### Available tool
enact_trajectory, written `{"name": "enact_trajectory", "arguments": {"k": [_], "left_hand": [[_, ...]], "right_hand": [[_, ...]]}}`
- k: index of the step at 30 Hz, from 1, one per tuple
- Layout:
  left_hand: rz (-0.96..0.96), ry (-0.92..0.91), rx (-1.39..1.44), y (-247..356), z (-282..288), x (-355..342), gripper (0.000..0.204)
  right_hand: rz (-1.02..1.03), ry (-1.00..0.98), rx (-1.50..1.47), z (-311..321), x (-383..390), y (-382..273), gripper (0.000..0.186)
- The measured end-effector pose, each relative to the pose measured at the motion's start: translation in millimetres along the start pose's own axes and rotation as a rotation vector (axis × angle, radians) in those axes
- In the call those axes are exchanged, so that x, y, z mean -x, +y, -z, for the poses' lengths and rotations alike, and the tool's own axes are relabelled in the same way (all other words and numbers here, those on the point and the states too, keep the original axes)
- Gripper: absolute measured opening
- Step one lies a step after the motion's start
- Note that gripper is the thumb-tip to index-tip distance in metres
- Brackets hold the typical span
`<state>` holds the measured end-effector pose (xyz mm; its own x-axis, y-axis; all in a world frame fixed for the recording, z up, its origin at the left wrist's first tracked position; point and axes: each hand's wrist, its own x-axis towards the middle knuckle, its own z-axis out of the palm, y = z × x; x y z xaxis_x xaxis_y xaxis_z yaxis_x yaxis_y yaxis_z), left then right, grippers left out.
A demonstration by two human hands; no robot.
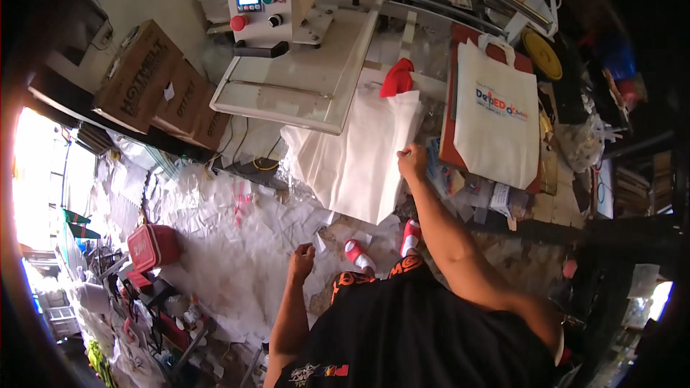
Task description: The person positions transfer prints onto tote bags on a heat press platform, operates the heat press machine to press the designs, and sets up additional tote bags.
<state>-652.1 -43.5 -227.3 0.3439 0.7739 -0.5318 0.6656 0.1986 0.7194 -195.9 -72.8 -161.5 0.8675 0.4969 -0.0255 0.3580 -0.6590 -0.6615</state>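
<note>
While the left fingers [307, 250] curl half open, the right fingers [411, 149] pinch the edge of the white fabric [359, 162].

Floor [384, 236] strewn with white scraps [208, 237], reddish board [451, 116], printed white tote bag [496, 136] lying flat on it

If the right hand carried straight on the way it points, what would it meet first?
Most likely the white fabric, near its right edge; the right hand appears at or over it, but depth leaves contact unclear.
</note>
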Motion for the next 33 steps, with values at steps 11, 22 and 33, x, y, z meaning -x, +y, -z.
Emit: {"name": "enact_trajectory", "arguments": {"k": [11,22,33], "left_hand": [[0.17,-0.209,0.228,22,-44,12,0.041],[0.393,-0.122,0.102,-150,-6,76,0.035],[0.239,-0.023,0.018,-106,6,71,0.043]], "right_hand": [[-0.401,-0.103,0.168,-32,13,83,0.047],[-0.666,-0.129,-0.238,-74,43,147,0.03],[-1.174,-0.421,-0.669,-110,135,94,0.048]]}}
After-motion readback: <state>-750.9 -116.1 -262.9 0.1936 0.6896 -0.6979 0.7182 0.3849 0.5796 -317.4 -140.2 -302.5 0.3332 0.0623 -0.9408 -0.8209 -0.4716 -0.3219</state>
